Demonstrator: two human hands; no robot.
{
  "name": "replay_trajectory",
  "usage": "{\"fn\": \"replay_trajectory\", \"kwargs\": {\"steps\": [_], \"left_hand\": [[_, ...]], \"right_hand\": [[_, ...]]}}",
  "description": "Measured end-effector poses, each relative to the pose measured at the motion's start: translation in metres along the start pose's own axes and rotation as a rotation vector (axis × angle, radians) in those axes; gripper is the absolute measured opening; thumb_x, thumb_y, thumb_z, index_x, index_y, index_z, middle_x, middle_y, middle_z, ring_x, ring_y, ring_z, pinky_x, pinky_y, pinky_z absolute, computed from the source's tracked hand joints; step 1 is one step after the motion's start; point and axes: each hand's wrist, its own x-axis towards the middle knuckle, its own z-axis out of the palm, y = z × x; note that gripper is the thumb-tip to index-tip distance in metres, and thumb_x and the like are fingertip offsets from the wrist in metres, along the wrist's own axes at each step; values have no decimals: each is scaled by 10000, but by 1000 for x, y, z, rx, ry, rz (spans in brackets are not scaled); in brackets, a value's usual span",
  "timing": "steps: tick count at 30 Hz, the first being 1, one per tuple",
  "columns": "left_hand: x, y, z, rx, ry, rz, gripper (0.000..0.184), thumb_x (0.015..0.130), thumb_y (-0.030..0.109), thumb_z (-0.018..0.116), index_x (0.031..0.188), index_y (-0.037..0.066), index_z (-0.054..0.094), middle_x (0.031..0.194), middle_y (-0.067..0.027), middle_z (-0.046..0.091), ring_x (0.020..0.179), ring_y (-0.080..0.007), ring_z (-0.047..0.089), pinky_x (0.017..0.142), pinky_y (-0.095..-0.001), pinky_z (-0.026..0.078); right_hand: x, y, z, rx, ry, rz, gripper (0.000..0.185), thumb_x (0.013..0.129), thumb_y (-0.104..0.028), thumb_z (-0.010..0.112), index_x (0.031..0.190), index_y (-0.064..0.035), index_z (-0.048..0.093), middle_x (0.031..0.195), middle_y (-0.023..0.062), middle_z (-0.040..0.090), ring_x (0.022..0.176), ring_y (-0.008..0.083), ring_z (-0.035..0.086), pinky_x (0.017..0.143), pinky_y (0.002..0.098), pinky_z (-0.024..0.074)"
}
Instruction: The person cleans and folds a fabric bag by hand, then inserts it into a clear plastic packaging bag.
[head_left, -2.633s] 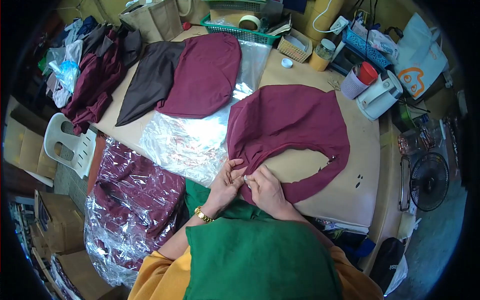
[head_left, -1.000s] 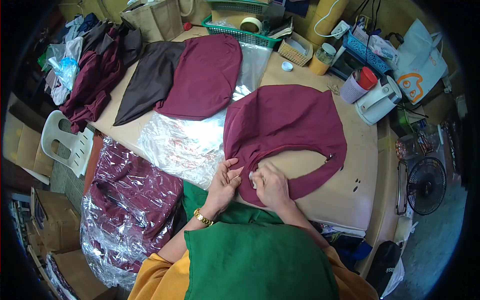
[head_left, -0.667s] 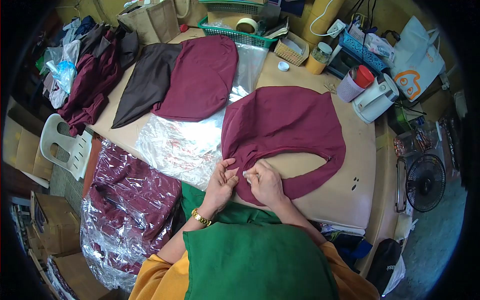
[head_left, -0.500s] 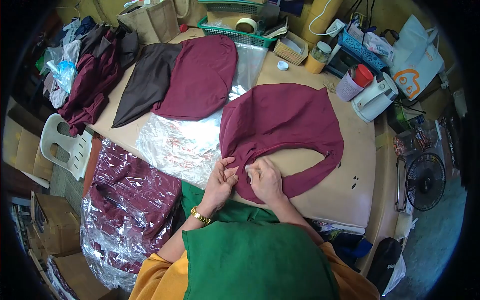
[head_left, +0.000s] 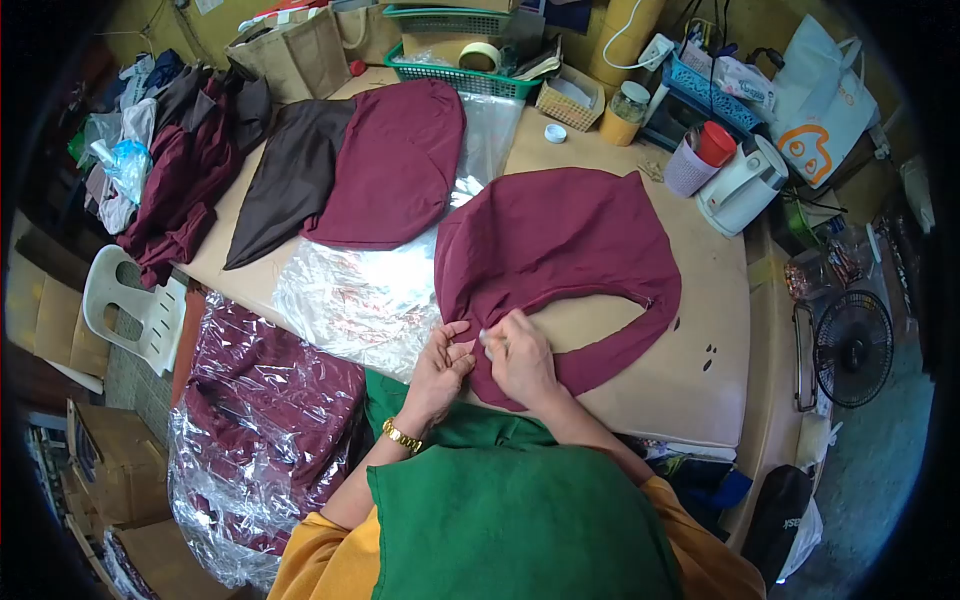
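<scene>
A maroon cloth bag (head_left: 570, 225) with a wide looped strap lies flat on the table in front of me. My left hand (head_left: 440, 372) pinches its fabric at the near left, where the strap meets the body. Close beside it, my right hand (head_left: 523, 360) is closed on a small whitish object (head_left: 484, 337), mostly covered by the fingers, and held against the same spot. What exactly that object is, I cannot tell. A second maroon piece (head_left: 395, 165) with a dark brown part (head_left: 285, 175) rests farther back to the left.
Clear plastic (head_left: 345, 300) covers part of the tabletop. A plastic-wrapped maroon bundle (head_left: 270, 420) sits at the lower left, near a white chair (head_left: 135, 305). Green baskets (head_left: 465, 82), a jar (head_left: 628, 105) and a white kettle (head_left: 742, 190) line the back and right.
My right hand has moved slightly left along the cloth with the whitish object. The left hand keeps its pinch at nearly the same place. The whole view has shifted a little.
</scene>
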Motion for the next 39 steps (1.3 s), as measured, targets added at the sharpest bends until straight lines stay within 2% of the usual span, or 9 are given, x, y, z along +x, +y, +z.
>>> {"fn": "replay_trajectory", "kwargs": {"steps": [3, 9, 16, 19, 23, 26, 33, 37, 39], "left_hand": [[-1, 9, -3, -130, -46, -23, 431, 913, -125, 490, 1322, 8, 455, 1064, -99, 643, 974, -117, 618, 872, -247, 495], [-8, 81, -6, 1122, 408, 873, 252, 854, -67, 559, 1077, 15, 642, 1009, -178, 658, 961, -322, 641, 836, -415, 503], [-5, 37, 52, 1062, -631, 657, 140, 938, 105, 586, 1030, 16, 644, 986, -174, 667, 967, -352, 632, 844, -422, 489], [-10, 56, 61, 1023, -974, 126, 191, 999, 177, 530, 1041, 4, 602, 950, -186, 652, 934, -365, 631, 818, -411, 491], [13, 20, 76, 752, -496, 188, 163, 1030, 179, 515, 1026, 16, 518, 788, -100, 599, 756, -176, 590, 726, -317, 482], [24, -3, 80, -211, -273, -14, 156, 952, 35, 643, 945, 86, 495, 797, 40, 568, 692, -10, 485, 648, -166, 415], [11, -13, 54, 159, -165, 229, 73, 908, -21, 663, 955, 15, 620, 823, 33, 596, 687, -21, 499, 675, -185, 454], [6, -5, 53, 461, -210, 262, 467, 869, -44, 690, 1322, 46, 619, 892, 61, 621, 698, -4, 490, 653, -166, 445], [10, -12, 53, 322, -169, 147, 436, 857, -40, 696, 1282, 46, 651, 897, 57, 591, 631, -1, 425, 608, -157, 401]], "right_hand": [[-10, -18, -20, 77, -199, 5, 45, 816, -21, 641, 800, -2, 603, 806, 158, 581, 748, 356, 604, 679, 448, 477], [21, -9, -121, -300, -61, -59, 13, 796, -49, 646, 788, -51, 657, 976, 100, 614, 956, 317, 586, 784, 400, 476], [17, 19, -76, -507, -310, -150, 63, 766, -108, 688, 776, -49, 669, 983, 146, 646, 969, 332, 619, 803, 407, 498], [45, 19, -75, -173, -11, -26, 20, 786, 3, 638, 783, -7, 655, 822, 136, 646, 737, 309, 656, 656, 372, 517], [78, 7, -63, 64, 116, 92, 19, 808, 3, 672, 819, 8, 686, 796, 87, 685, 686, 154, 642, 640, 309, 510], [96, 13, -49, 215, 196, 204, 33, 824, -8, 691, 831, 23, 700, 780, 68, 708, 693, 87, 630, 637, 271, 509], [92, 75, -11, 194, 283, 374, 57, 841, -15, 701, 821, 38, 701, 758, 62, 707, 677, 78, 627, 619, 241, 506], [90, 77, -15, 448, 140, 429, 65, 839, -14, 714, 811, 39, 689, 794, 60, 688, 696, 99, 626, 647, 241, 509], [83, 62, -39, 218, 302, 51, 63, 847, -33, 710, 847, 17, 671, 792, 45, 662, 707, 111, 631, 628, 259, 511]]}}
